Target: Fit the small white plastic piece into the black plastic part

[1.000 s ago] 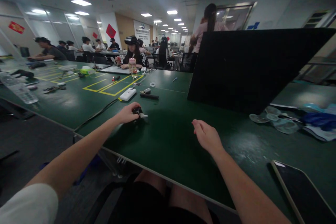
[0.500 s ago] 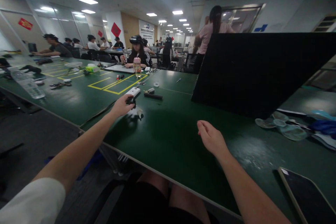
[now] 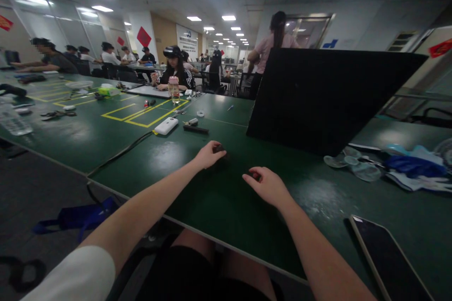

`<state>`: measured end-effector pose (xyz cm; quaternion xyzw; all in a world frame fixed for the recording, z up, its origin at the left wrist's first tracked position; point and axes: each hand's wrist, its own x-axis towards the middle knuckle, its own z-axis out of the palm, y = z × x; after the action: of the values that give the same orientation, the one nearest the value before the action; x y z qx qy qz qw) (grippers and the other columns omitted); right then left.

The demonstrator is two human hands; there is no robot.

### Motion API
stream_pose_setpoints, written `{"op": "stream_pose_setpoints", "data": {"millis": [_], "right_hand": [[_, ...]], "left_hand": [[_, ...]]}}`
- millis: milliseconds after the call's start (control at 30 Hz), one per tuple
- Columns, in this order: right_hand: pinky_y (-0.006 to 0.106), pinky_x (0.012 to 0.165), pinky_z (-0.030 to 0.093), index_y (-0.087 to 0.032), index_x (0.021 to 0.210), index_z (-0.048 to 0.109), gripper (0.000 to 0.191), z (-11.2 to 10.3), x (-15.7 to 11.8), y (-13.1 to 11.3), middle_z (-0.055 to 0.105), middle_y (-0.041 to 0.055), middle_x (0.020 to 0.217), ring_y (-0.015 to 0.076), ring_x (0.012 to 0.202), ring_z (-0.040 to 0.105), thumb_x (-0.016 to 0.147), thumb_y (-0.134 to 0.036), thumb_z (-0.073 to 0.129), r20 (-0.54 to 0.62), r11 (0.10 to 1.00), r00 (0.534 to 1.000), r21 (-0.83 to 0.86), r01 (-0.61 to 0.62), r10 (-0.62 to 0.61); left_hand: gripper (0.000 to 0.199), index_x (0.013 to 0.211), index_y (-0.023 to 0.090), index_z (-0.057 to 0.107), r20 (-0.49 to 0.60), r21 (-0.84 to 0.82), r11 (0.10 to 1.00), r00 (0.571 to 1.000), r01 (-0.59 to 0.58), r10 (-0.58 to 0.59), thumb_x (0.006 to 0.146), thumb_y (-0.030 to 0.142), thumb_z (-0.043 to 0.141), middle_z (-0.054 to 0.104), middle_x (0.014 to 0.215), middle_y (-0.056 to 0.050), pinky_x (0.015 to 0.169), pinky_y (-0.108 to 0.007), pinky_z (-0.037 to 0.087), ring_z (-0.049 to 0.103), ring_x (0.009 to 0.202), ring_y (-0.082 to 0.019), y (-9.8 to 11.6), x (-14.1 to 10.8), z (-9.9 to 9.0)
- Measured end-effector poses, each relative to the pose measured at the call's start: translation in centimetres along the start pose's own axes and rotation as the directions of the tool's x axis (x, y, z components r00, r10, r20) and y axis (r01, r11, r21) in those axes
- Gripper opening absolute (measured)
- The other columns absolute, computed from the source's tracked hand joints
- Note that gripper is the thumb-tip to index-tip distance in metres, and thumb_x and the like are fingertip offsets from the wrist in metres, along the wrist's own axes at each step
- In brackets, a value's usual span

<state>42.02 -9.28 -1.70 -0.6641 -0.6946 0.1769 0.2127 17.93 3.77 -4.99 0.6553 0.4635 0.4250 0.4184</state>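
Small dark item, at the left hand's fingertips; over the bench, inward from its near edge.
Item (image 3: 219, 148) mostly hidden, outline unclear; judged light and stiff, fragility unknown, best taken by its sides between thumb and forefinger. Left hand (image 3: 211, 154): grip curled about the item, but whether clamped on it or merely shadowing it cannot be told. Right hand (image 3: 266, 182): grip slightly parted, nothing seen held, just beside the left hand above the bench (image 3: 208, 218).
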Motion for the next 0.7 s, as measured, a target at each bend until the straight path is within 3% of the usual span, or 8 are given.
{"op": "stream_pose_setpoints", "data": {"millis": [67, 133, 233, 367, 467, 600, 700], "right_hand": [[0.034, 0.073, 0.049, -0.023, 0.128, 0.063, 0.068, 0.2, -0.1, 0.1, 0.064, 0.0116, 0.120, 0.0238, 0.093, 0.064, 0.077, -0.067, 0.068, -0.031, 0.999, 0.999, -0.030, 0.038, -0.039], [0.035, 0.077, 0.050, -0.022, 0.135, 0.059, 0.076, 0.2, -0.2, 0.3, 0.061, 0.0127, 0.125, 0.0257, 0.100, 0.063, 0.074, -0.065, 0.072, -0.065, 0.997, 0.996, -0.049, 0.051, -0.054], [0.036, 0.080, 0.052, -0.022, 0.133, 0.060, 0.068, 0.0, -0.5, 0.2, 0.060, 0.0117, 0.128, 0.0270, 0.105, 0.063, 0.077, -0.059, 0.072, -0.030, 0.996, 0.999, -0.090, 0.028, -0.031], [0.036, 0.082, 0.054, -0.024, 0.119, 0.069, 0.036, 0.1, -0.4, 0.1, 0.062, 0.0091, 0.125, 0.0257, 0.105, 0.064, 0.087, -0.040, 0.066, 0.042, 0.990, 0.999, -0.138, 0.009, -0.003], [0.035, 0.080, 0.055, -0.026, 0.125, 0.066, 0.040, 0.2, -0.2, 0.4, 0.062, 0.0089, 0.127, 0.0251, 0.104, 0.065, 0.087, -0.038, 0.066, 0.003, 0.992, 1.000, -0.125, -0.001, 0.001], [0.036, 0.075, 0.055, -0.022, 0.114, 0.072, 0.038, -0.3, 0.2, 1.1, 0.066, 0.0105, 0.118, 0.0258, 0.095, 0.067, 0.083, -0.044, 0.069, -0.040, 0.984, 0.997, -0.162, -0.071, 0.065], [0.034, 0.070, 0.054, -0.022, 0.102, 0.075, 0.029, -0.7, 0.3, 1.5, 0.071, 0.0078, 0.103, 0.0239, 0.088, 0.068, 0.085, -0.043, 0.065, 0.001, 0.986, 0.997, -0.152, -0.073, 0.074]], "left_hand": [[0.051, 0.123, 0.019, 0.057, -0.046, -0.259, 0.966, 0.999, -0.006, -0.007, 0.081, 0.046, 0.071, 0.068, 0.116, -0.012, 0.094, -0.038, 0.052, 0.066, 0.104, -0.022, 1.6, -1.1, 3.5], [0.047, 0.123, 0.021, 0.056, -0.081, -0.440, 0.897, 0.997, -0.044, 0.009, 0.085, 0.046, 0.067, 0.067, 0.119, -0.011, 0.096, -0.037, 0.051, 0.065, 0.108, -0.021, 2.9, -2.2, 5.6], [0.045, 0.122, 0.023, 0.056, -0.130, -0.489, 0.868, 0.991, -0.089, 0.028, 0.085, 0.045, 0.068, 0.065, 0.122, -0.008, 0.100, -0.037, 0.049, 0.063, 0.113, -0.021, 3.0, -2.8, 5.5], [0.051, 0.125, 0.022, 0.054, -0.197, -0.386, 0.922, 0.977, 0.000, -0.083, 0.084, 0.047, 0.070, 0.063, 0.124, -0.010, 0.099, -0.040, 0.050, 0.062, 0.112, -0.022, 0.9, -2.0, 2.9], [0.054, 0.130, 0.022, 0.051, -0.208, -0.301, 0.953, 0.973, 0.037, -0.104, 0.087, 0.050, 0.065, 0.063, 0.124, -0.012, 0.095, -0.040, 0.052, 0.062, 0.111, -0.023, 0.1, -1.5, 2.0], [0.051, 0.125, 0.024, 0.059, -0.197, 0.039, 0.992, 0.973, -0.117, 0.123, 0.081, 0.048, 0.072, 0.058, 0.125, -0.011, 0.098, -0.041, 0.049, 0.060, 0.112, -0.024, 1.2, -2.3, 2.0], [0.051, 0.123, 0.026, 0.062, -0.065, 0.252, 0.952, 0.978, -0.176, 0.198, 0.078, 0.046, 0.075, 0.059, 0.119, -0.010, 0.094, -0.042, 0.051, 0.061, 0.106, -0.024, 2.5, -3.4, 1.9]]}}
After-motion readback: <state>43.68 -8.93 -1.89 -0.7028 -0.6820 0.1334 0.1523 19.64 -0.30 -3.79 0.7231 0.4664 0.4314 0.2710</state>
